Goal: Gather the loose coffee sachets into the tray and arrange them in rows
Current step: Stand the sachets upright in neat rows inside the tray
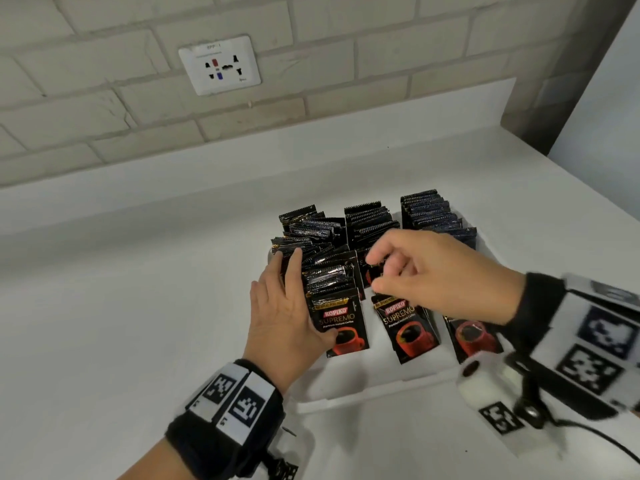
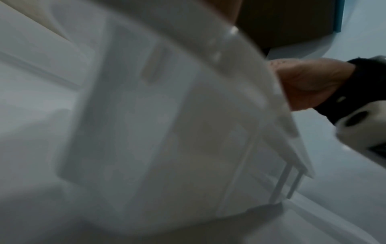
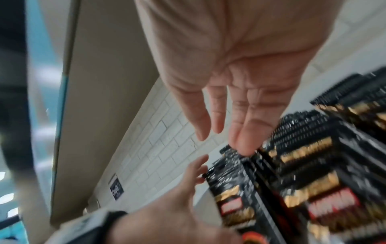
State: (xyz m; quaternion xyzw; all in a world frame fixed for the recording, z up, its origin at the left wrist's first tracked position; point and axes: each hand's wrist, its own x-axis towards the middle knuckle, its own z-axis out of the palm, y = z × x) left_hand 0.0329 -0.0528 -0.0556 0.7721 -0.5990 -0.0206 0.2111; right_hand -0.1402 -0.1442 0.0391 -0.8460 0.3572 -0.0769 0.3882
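Note:
A white tray (image 1: 363, 393) on the counter holds three rows of upright black Kopiko sachets: a ragged left row (image 1: 341, 320), a middle row (image 1: 408, 327) and a right row (image 1: 436, 213). My left hand (image 1: 287, 306) lies flat against the left row's outer side, fingers straight, thumb at the front sachet. Over the middle row hovers my right hand (image 1: 391, 271), fingers loosely bent and holding nothing. In the right wrist view the right hand (image 3: 229, 115) has its fingertips just above the sachet tops (image 3: 303, 173), and the left hand (image 3: 188, 189) is beside them. The left wrist view is filled by the blurred tray wall (image 2: 167, 132).
The white counter (image 1: 138, 306) runs left of the tray and behind it to a brick wall with a socket plate (image 1: 219, 65). The counter's edge slants past the tray on the right. A black cable (image 1: 595, 441) trails from my right wrist.

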